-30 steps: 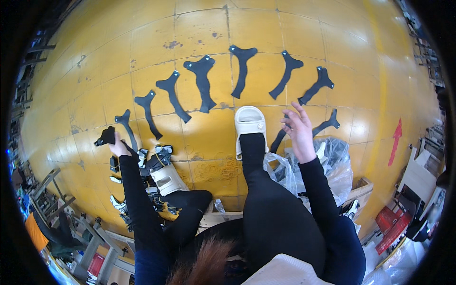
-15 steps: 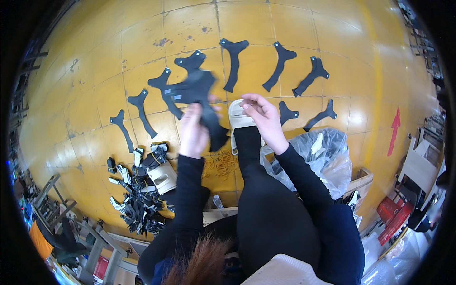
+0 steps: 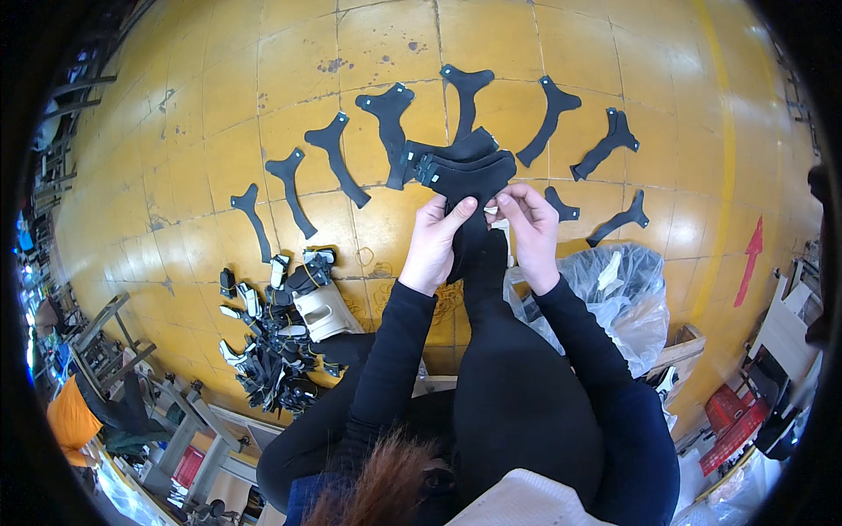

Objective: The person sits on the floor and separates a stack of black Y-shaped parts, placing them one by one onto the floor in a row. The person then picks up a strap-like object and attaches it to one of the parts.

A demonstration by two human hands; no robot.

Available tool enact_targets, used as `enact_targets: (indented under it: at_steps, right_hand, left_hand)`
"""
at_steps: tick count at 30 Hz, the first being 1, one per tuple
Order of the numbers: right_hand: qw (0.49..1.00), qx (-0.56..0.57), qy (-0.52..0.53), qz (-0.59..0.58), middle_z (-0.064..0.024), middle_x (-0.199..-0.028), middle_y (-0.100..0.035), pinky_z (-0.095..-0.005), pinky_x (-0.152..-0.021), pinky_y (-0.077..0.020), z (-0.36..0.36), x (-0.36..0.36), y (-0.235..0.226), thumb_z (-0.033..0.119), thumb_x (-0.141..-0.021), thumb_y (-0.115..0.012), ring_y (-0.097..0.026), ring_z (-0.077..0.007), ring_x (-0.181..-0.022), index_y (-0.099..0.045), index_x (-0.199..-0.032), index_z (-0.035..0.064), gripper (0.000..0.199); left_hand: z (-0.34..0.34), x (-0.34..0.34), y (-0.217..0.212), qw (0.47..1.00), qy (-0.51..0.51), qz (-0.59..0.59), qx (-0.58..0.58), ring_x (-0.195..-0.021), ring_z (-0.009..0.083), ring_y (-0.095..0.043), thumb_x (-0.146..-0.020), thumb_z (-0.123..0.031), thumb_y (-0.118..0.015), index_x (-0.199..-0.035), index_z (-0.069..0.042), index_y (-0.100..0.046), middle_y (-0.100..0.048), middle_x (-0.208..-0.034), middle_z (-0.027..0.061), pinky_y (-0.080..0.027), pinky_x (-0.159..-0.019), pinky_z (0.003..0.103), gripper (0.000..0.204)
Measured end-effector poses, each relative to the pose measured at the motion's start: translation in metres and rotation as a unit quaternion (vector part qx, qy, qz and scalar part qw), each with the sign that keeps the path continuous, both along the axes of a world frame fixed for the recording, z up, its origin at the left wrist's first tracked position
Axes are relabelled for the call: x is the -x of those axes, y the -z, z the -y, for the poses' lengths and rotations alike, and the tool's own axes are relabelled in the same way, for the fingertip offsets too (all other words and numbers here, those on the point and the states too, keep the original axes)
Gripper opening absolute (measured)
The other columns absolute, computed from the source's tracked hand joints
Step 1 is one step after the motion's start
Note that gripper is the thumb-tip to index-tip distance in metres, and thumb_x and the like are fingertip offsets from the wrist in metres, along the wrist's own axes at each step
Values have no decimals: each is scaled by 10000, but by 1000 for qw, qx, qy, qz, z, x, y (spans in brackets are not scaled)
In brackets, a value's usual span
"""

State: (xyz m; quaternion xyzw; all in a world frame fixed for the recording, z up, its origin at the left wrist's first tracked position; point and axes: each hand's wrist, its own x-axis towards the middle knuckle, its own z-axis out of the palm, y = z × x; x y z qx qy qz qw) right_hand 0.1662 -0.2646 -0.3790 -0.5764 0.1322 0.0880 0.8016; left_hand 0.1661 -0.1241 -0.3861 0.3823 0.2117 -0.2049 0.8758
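My left hand [image 3: 436, 244] grips a small stack of dark Y-shaped fabric pieces [image 3: 474, 178], its thumb lying across the narrow part. The wide ends fan out away from me, with small pale labels at their left edges. My right hand [image 3: 533, 230] is closed in a pinch against the right side of the stack. Whatever its fingertips hold is too small to make out. Beyond the hands, similar single fabric pieces [image 3: 339, 160] lie spread in an arc on the yellow floor.
Left of my legs lies a heap of bundled black and white pieces [image 3: 276, 342] beside a cream slipper [image 3: 326, 311]. A clear plastic bag [image 3: 627, 298] sits to the right, near a wooden box edge [image 3: 680, 352]. Thin rubber bands [image 3: 445, 302] lie on the floor between my legs.
The stack has moved right, toward my right hand, and both hands now meet at it. The view has shifted a little, so the floor pieces appear further right.
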Motion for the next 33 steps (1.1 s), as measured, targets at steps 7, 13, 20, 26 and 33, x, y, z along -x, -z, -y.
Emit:
enact_targets:
  at_steps: [7,13,20,26,33]
  right_hand:
    - [986,160,-6,53,-39,-742,-592,-215,-605,-445,3,0,-2,10,-795,-676,-574,-91,-644,-610,-793,-22,74]
    - [962,251,-90,59,-21,-752,-590,-207,-614,-431,9,-2,-4,54,-816,-670,-577,-89,-680,-618,-853,-14,93]
    - [991,-31,98,-83,13,-849,-601,-204,-659,-412,6,-10,-4,128,-916,-543,-533,-51,-721,-559,-1004,45,122]
    - [987,-41,122,-99,30,-789,-588,-187,-601,-372,10,-13,-3,100,-893,-568,-497,-37,-648,-556,-1014,57,129]
    - [979,-101,116,-134,33,-779,-598,-177,-556,-345,0,-14,-17,107,-881,-602,-482,-19,-622,-569,-988,54,124]
  left_hand:
    - [1,3,2,1000,3,-13,3,-880,131,-625,-912,-130,-590,-1088,-20,-570,-648,-1006,65,-497,-787,267,208]
    - [1,6,2,1000,18,-5,-16,-957,124,-601,-915,-141,-591,-1131,-6,-549,-625,-1069,60,-476,-847,269,259]
    - [-5,0,-10,994,-13,-79,76,-1016,172,-602,-977,-182,-465,-1217,20,-475,-586,-1152,111,-488,-891,309,314]
    - [-7,-1,-8,998,-2,-34,49,-1044,214,-598,-973,-171,-461,-1237,13,-464,-587,-1170,141,-484,-913,343,322]
    - [-8,5,7,999,-21,-17,30,-973,145,-610,-934,-94,-535,-1126,-14,-560,-631,-1072,77,-487,-860,284,210]
